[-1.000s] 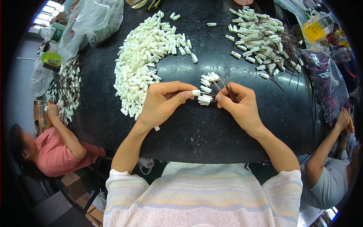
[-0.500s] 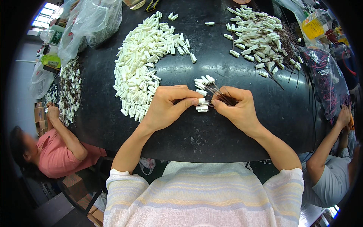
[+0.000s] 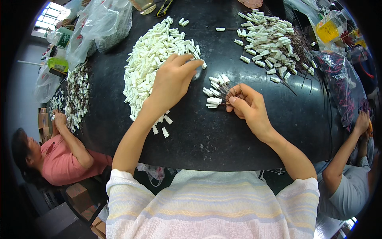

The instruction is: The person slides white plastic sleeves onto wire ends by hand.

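Left hand (image 3: 171,81) open over white caps pile (image 3: 149,63); right hand (image 3: 248,105) grip clamped on capped wires bundle (image 3: 217,91) (black table).

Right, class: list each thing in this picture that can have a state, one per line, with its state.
left hand: open, fingers spread, reaching onto the pile of loose white pieces.
right hand: closed, pinching a bundle of wired white pieces.
pile of loose white pieces: heaped, unsorted.
wired pieces pile: heaped, wires tangled, apart from both hands.
clear plastic bag: crumpled, lying on the black table.
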`<state>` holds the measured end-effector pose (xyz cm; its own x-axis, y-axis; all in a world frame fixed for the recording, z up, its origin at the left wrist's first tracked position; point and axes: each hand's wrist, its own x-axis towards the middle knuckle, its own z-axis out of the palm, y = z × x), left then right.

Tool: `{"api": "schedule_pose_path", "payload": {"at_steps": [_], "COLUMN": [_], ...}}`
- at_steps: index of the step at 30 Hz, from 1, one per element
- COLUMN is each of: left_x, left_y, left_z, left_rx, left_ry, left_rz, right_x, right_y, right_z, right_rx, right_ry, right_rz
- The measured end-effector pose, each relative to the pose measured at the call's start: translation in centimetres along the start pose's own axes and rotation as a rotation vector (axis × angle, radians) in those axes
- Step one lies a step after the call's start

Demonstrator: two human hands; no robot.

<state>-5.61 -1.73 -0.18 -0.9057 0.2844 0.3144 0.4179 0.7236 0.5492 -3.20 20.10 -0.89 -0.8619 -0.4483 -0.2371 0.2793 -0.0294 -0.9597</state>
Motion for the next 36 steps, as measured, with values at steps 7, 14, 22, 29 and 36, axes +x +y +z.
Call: {"api": "schedule_pose_path", "payload": {"at_steps": [7,14,22,29,36], "left_x": [1.1,-2.8,-3.4,-3.3,-3.2], "left_y": [-0.6,2.9,2.8,3.5,3.4], "left_z": [0.7,0.0,0.2,0.6,1.2], "left_rx": [0.128,-0.240,-0.328,-0.364,-0.337], "left_ry": [0.096,-0.001,0.059,0.011,-0.039], "left_rz": [0.244,-0.146,-0.083,-0.052,0.043], "right_x": [0.1,0.2,0.1,0.1,0.1], "right_y": [0.0,0.6,0.4,0.5,0.7], "right_z": [0.0,0.1,0.3,0.3,-0.2], "right_rx": [0.009,-0.062,-0.102,-0.071,-0.147], "right_ry": [0.044,0.057,0.060,0.087,0.039], "right_rz": [-0.003,-0.057,-0.045,-0.074,-0.063]}}
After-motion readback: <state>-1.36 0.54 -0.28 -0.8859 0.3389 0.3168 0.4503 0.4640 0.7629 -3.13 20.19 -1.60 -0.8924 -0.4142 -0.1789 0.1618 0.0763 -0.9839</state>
